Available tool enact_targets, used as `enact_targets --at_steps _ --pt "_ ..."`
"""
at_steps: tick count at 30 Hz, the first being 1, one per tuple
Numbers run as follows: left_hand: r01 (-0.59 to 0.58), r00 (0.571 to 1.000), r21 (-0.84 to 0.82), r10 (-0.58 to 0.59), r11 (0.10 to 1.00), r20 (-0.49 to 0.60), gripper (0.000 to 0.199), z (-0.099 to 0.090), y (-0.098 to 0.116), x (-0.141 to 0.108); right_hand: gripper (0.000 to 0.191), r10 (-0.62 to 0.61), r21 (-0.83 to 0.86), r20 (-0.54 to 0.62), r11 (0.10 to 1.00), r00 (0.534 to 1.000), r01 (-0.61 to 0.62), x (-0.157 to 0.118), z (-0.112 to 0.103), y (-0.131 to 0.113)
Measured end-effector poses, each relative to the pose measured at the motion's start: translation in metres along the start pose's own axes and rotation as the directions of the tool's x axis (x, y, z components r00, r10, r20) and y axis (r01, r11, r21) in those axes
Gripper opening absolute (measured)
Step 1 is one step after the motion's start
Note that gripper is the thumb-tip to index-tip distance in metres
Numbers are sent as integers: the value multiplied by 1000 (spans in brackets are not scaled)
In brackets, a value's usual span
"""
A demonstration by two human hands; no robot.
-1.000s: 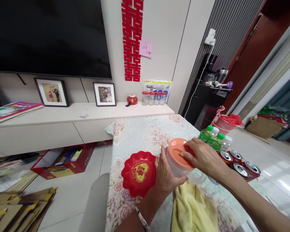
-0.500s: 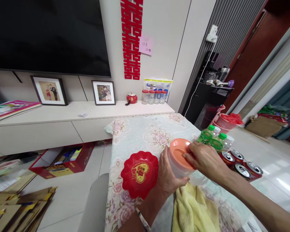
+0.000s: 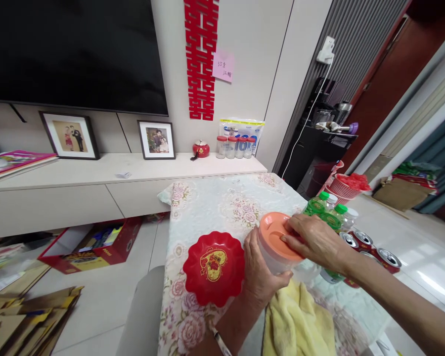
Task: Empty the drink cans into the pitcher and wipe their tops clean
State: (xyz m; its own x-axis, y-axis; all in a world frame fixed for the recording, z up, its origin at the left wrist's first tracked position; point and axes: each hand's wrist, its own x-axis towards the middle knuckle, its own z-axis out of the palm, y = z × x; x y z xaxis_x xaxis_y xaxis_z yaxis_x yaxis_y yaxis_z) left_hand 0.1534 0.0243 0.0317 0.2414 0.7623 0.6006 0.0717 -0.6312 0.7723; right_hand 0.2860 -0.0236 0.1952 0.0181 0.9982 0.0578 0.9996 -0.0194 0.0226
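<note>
A translucent plastic container (image 3: 274, 263) with an orange lid (image 3: 273, 228) stands on the flowered tablecloth (image 3: 215, 202). My left hand (image 3: 257, 277) wraps around its near left side, thumb along the front. On top, the fingers of my right hand (image 3: 315, 240) are closed on the raised grip of the orange lid. Left of my left hand lies a red scalloped plate (image 3: 228, 272) with a gold heart print. A crumpled yellow towel (image 3: 300, 321) lies in front of the container.
Green-capped bottles (image 3: 321, 203) and several dark red cans (image 3: 387, 258) stand to the right, close to my right forearm. Behind the table, a white cabinet (image 3: 148, 173) holds red-lidded jars (image 3: 231, 147) and picture frames (image 3: 156, 140). A grey seat (image 3: 143, 311) adjoins the table's left edge.
The view has shifted slightly. My right hand and wrist have turned a little on the lid, and the forearm now covers more of the cans. My left hand keeps its hold.
</note>
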Motion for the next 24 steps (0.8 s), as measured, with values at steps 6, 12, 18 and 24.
enact_targets --at_steps 6,12,18,24 --pt "44 999 90 -42 995 -20 133 11 10 -10 22 217 52 -14 975 976 -216 0 15 -10" --pt "51 999 117 -50 992 -9 132 11 11 -17 22 197 41 -66 980 978 -195 -4 25 -12" --pt "51 998 130 -47 990 -32 130 11 10 -17 23 117 55 -49 992 992 -114 -7 19 -9" --pt "49 998 145 -41 988 -57 125 11 12 -20 23 110 -5 -66 994 992 -111 -7 22 -17"
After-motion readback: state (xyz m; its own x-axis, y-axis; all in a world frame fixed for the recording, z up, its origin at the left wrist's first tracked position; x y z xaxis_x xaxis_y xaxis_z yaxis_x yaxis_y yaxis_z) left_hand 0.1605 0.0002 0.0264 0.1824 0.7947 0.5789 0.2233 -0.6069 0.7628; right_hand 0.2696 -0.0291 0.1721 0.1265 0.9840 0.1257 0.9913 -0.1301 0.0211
